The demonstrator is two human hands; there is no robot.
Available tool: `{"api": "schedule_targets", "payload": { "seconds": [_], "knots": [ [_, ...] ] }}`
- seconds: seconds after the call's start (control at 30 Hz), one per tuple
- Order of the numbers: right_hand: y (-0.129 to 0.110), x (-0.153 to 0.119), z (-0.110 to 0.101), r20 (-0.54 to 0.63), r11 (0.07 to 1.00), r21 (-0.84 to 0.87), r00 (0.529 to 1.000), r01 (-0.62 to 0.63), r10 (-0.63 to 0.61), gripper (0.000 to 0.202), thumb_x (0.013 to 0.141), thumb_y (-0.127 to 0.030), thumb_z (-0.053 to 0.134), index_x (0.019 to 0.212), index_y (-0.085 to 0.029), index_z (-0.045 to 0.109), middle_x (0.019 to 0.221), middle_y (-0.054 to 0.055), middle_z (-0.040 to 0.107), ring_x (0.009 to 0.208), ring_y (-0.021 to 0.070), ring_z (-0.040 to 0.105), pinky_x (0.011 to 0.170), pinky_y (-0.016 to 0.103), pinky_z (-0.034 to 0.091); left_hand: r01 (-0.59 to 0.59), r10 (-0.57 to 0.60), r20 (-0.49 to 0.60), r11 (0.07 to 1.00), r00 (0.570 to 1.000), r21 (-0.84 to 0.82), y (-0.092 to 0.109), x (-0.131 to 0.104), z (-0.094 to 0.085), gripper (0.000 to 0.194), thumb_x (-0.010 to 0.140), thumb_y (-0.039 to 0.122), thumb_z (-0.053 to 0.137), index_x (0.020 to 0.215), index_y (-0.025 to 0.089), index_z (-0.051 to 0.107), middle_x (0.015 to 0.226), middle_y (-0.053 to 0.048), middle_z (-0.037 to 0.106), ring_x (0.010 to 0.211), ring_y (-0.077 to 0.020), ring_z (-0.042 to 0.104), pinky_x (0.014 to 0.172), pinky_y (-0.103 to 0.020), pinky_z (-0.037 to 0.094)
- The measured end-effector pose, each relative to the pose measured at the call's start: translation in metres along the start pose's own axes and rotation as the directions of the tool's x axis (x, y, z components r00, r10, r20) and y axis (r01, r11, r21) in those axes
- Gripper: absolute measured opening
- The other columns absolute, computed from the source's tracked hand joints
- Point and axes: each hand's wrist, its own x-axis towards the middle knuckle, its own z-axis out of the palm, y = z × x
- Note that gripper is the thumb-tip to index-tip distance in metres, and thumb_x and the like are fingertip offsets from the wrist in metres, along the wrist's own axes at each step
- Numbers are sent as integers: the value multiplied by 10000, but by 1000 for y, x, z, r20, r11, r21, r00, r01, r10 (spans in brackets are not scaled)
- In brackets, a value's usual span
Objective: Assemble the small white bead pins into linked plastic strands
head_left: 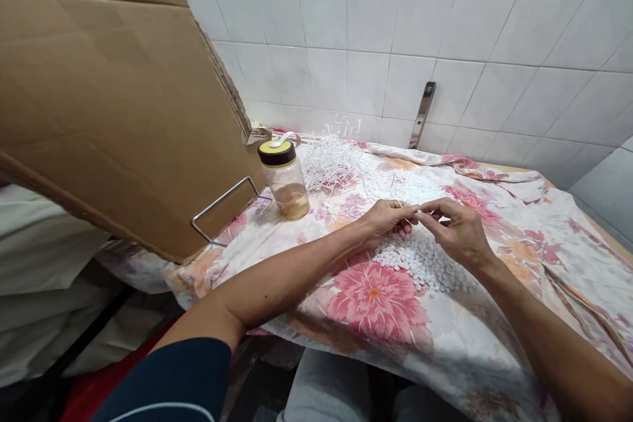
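My left hand (388, 219) and my right hand (457, 231) meet fingertip to fingertip over the cloth. Both are closed in a pinch. The left seems to grip a thin white strip, mostly hidden by its fingers. Between my right thumb and forefinger is a small white round piece (419, 212), at the tips of the left fingers. Just below the hands lies a heap of small white round pieces (425, 264). Beyond the left hand is a loose tangle of thin white strips (333, 161), with more white pieces (410, 184) spread behind the hands.
A floral cloth (378, 303) covers the table. Left of my hands stands a clear bottle (287, 184) with a yellow and dark lid, partly filled with brownish liquid. Beside it are a bent metal wire stand (222, 201) and a large cardboard sheet (123, 105). White tiles line the wall behind.
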Motion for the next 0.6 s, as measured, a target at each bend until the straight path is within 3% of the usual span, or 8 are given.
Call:
{"api": "schedule_targets", "payload": {
  "seconds": [0.13,0.23,0.43,0.6],
  "knots": [
    [-4,0,1,-22,1000,-6,999,-23,23,221,908,-417,733,894,-197,742,865,61,724,707,169,627,579,279,519,-47,46,-29,999,999,-24,2,-1,1,354,772,404,861,795,103,677,663,-11,619,554,-75,565,541,-213,423],
    [-5,2,1,-42,993,12,992,-117,118,218,906,-405,704,855,-193,694,775,40,692,638,155,609,535,267,498,-93,91,-78,995,993,-20,5,-2,4,334,802,385,839,803,113,646,754,-29,656,565,-71,573,537,-218,441],
    [-2,7,0,73,917,188,936,-351,344,210,854,-386,705,809,-185,662,609,-39,562,425,99,500,398,240,438,-152,156,-97,987,983,50,6,-3,7,279,869,359,767,848,125,616,824,-28,647,609,-82,607,521,-213,452],
    [-2,7,0,128,854,326,914,-406,385,187,814,-350,738,804,-184,653,584,-61,538,411,82,469,387,230,433,-198,207,-59,971,977,135,6,-5,6,354,856,455,765,835,146,593,697,8,587,587,-94,583,522,-220,436]
  ]
}}
